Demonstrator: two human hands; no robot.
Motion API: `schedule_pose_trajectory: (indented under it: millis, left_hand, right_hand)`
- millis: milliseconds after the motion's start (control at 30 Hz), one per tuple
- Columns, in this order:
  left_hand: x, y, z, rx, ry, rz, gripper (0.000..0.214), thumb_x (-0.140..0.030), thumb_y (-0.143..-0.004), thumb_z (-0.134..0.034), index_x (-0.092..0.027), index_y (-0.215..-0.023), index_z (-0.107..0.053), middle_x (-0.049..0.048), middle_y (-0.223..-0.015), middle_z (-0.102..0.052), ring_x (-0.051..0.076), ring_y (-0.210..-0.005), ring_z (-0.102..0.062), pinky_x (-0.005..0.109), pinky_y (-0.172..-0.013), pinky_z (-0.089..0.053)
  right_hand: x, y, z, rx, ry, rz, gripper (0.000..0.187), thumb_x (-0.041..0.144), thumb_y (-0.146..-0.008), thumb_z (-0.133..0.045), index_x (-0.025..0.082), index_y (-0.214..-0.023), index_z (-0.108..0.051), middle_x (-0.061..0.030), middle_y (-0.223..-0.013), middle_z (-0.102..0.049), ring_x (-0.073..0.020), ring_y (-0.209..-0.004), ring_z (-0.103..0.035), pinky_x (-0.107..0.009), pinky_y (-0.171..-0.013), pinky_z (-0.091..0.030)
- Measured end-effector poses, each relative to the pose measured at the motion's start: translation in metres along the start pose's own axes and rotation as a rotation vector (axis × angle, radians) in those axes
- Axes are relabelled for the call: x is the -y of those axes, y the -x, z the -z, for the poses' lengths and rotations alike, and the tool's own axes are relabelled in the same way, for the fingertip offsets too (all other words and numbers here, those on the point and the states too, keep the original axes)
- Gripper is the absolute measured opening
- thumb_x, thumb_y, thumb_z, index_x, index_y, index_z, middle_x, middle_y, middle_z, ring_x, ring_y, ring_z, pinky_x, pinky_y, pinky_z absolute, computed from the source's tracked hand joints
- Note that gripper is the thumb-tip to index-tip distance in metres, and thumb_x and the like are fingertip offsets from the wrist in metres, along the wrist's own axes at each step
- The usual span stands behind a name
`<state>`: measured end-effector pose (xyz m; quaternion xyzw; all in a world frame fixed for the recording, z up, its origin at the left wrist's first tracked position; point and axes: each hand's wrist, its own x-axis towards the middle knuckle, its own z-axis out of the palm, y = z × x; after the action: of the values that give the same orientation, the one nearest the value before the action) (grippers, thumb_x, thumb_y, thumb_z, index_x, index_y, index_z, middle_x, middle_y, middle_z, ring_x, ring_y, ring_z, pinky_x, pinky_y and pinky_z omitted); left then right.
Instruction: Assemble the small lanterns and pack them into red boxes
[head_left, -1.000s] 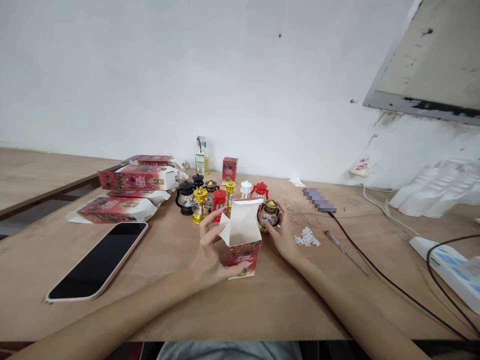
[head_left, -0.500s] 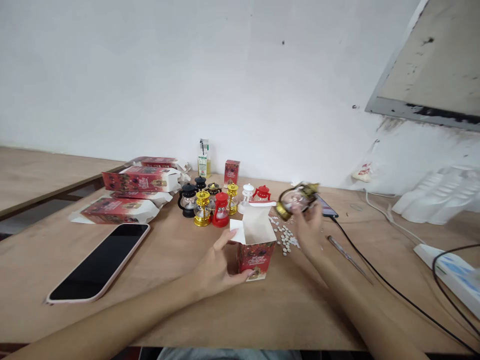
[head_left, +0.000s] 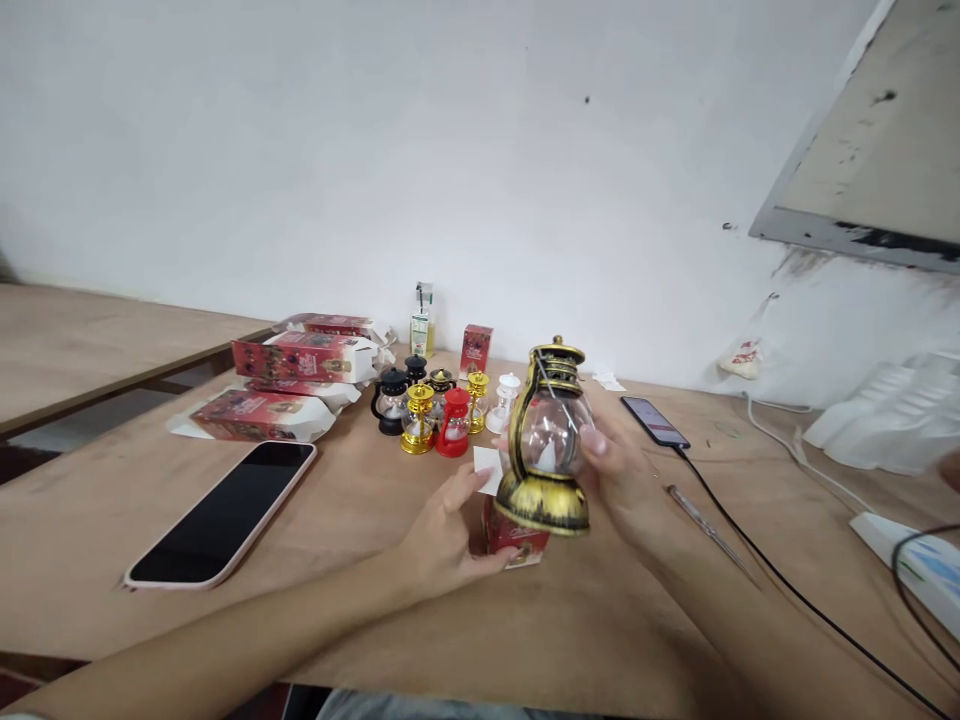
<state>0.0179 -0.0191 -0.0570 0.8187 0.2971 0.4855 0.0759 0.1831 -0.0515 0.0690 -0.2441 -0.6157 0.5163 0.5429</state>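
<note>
My right hand (head_left: 626, 480) grips a small bronze-and-black toy lantern (head_left: 551, 440) by its clear globe, holding it up nearly upright, a white candle shape inside. Behind and below the lantern's base, a red printed carton (head_left: 517, 545) stands on the table, largely hidden by it. My left hand (head_left: 446, 530) holds that carton from the left, fingers at its white flap and thumb low on its front. Beyond my hands stand several small lanterns, among them a red one (head_left: 453, 425), a gold one (head_left: 418, 422), a black one (head_left: 391, 402) and a white one (head_left: 504, 400).
Several flattened red cartons (head_left: 259, 417) are stacked at the left, near a large phone (head_left: 225, 515). An upright red box (head_left: 475, 350) and a bottle (head_left: 422, 320) stand near the wall. At right are a cabled phone (head_left: 654, 421), a screwdriver (head_left: 709, 530) and a power strip (head_left: 907, 570).
My right hand has brought the lantern left and closer to me, turning it from tilted to nearly upright in front of the carton. My left hand keeps its hold. The view has shifted slightly.
</note>
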Motion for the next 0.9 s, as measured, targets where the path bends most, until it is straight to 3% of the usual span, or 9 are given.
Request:
schedule_pose_trajectory:
  millis: [167, 333, 567, 733, 900]
  left_hand:
    - [-0.001, 0.003, -0.002, -0.107, -0.012, -0.065, 0.075, -0.043, -0.077, -0.064, -0.027, -0.136, -0.022, 0.0085, -0.114, -0.055, 0.027, -0.098, -0.062, 0.044, -0.082, -0.056]
    - [0.0, 0.005, -0.004, -0.141, -0.054, -0.13, 0.079, -0.038, -0.076, -0.067, -0.026, -0.138, -0.019, 0.0094, -0.116, -0.053, 0.027, -0.101, -0.06, 0.045, -0.083, -0.054]
    - [-0.002, 0.001, -0.001, -0.133, -0.066, -0.122, 0.078, -0.04, -0.078, -0.064, -0.027, -0.138, -0.017, 0.0095, -0.112, -0.053, 0.027, -0.099, -0.061, 0.045, -0.079, -0.057]
    - [0.001, 0.0, -0.002, -0.111, -0.114, -0.134, 0.081, -0.041, -0.074, -0.068, -0.024, -0.137, -0.019, 0.0103, -0.112, -0.054, 0.027, -0.099, -0.062, 0.045, -0.08, -0.057]
    - [0.003, 0.001, -0.001, -0.124, -0.069, -0.144, 0.083, -0.039, -0.075, -0.068, -0.03, -0.14, -0.017, 0.0101, -0.118, -0.053, 0.029, -0.101, -0.061, 0.048, -0.08, -0.056]
  right_hand:
    - [-0.006, -0.009, 0.02, -0.193, 0.2, 0.127, 0.048, 0.043, -0.073, -0.07, 0.025, -0.114, -0.052, -0.0057, -0.11, -0.064, -0.0227, -0.103, -0.06, -0.039, -0.089, -0.05]
    - [-0.01, -0.01, 0.028, -0.197, 0.348, -0.004, 0.048, 0.037, -0.07, -0.073, 0.022, -0.11, -0.051, -0.0072, -0.111, -0.064, -0.0221, -0.099, -0.062, -0.039, -0.087, -0.051]
    - [-0.008, -0.011, 0.025, -0.033, 0.585, 0.025, 0.066, 0.029, -0.069, -0.073, 0.028, -0.123, -0.034, -0.0083, -0.13, -0.05, -0.0225, -0.111, -0.056, -0.04, -0.09, -0.05]
    - [0.015, -0.018, 0.024, 0.079, 0.908, 0.031, 0.076, 0.026, -0.069, -0.071, 0.028, -0.13, -0.024, -0.0096, -0.123, -0.053, -0.0263, -0.106, -0.057, -0.041, -0.083, -0.051]
    - [0.033, -0.021, 0.022, 0.238, 1.248, 0.07, 0.054, 0.027, -0.071, -0.067, 0.028, -0.117, -0.04, -0.0043, -0.117, -0.058, -0.0255, -0.1, -0.057, -0.037, -0.078, -0.048]
